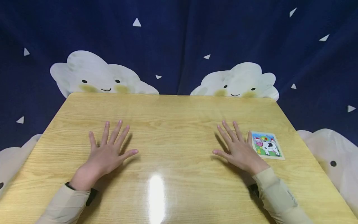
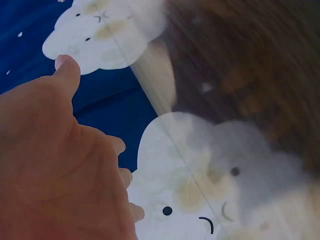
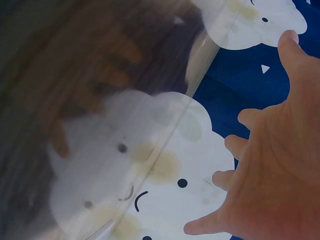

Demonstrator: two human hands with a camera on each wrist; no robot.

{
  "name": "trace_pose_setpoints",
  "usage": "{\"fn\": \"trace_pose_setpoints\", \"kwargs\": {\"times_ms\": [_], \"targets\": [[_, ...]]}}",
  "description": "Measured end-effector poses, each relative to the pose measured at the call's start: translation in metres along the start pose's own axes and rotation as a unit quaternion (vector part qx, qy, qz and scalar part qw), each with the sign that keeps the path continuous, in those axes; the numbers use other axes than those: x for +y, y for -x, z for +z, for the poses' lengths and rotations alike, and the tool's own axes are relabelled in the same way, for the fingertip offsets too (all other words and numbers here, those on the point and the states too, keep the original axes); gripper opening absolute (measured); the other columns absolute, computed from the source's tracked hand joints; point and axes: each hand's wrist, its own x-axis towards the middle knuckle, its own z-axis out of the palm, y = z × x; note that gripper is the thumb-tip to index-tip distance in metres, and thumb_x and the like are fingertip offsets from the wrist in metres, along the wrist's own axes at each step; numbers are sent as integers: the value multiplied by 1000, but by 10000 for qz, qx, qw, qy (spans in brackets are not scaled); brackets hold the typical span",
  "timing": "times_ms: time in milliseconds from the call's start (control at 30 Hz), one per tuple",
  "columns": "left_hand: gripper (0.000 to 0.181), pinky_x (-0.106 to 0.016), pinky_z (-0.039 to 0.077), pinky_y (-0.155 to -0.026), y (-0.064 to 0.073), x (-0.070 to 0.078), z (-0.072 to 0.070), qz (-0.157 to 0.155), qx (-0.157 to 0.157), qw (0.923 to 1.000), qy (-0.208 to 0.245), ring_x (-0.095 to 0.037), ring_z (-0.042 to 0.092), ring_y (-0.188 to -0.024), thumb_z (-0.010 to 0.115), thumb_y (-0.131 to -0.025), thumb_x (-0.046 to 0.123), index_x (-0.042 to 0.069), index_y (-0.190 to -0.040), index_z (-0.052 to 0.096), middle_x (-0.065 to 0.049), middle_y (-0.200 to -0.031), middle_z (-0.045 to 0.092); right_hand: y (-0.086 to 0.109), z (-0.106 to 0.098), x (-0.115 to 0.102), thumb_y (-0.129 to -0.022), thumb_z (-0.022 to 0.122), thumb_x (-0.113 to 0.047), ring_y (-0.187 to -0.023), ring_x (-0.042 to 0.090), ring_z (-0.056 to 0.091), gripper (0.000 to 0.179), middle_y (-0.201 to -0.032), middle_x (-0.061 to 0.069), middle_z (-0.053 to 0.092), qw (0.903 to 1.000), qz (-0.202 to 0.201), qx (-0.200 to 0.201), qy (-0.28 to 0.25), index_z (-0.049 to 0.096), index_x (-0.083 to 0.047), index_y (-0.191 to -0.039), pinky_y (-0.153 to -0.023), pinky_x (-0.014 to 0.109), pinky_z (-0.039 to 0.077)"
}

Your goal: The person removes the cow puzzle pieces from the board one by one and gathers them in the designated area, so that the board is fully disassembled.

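Over the left half of the wooden table, my left hand (image 1: 105, 158) is held palm down with its fingers spread and holds nothing. My right hand (image 1: 239, 152) is spread the same way on the right side, also holding nothing. Just beyond its little finger lies a square picture board (image 1: 267, 145) showing a black-and-white cow on a green and blue ground with a pale border. In the left wrist view the left palm (image 2: 60, 170) fills the left side. The right palm (image 3: 280, 165) takes up the right side of the right wrist view.
The glossy wooden table (image 1: 173, 124) reflects a bright light near its front. Behind it hangs a dark blue curtain (image 1: 173, 37) with white triangles and smiling clouds, meeting the far edge. More pale cloud shapes show past the left and right edges.
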Motion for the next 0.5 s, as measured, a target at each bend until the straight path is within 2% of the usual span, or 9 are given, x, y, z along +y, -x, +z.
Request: {"fn": "trace_pose_setpoints", "kwargs": {"times_ms": [200,500], "targets": [[92,-70,-23,-100,-3,5,2,67,-111,9998,127,-34,-25,-144,39,-93,72,22,-159,-1,-2,-163,-17,0,0,0,-93,52,-63,-148,27,-15,90,-164,-4,-6,10000,16,-49,-17,5,-26,-160,-100,79,-1],[90,-69,-21,-101,-7,11,1,247,-206,9993,168,-34,-26,-143,38,-94,70,19,-160,3,-2,-163,-16,4,0,0,-93,52,-63,-149,26,-12,89,-165,-5,-4,9999,61,-74,-68,4,-28,-159,-104,76,-1]]}}
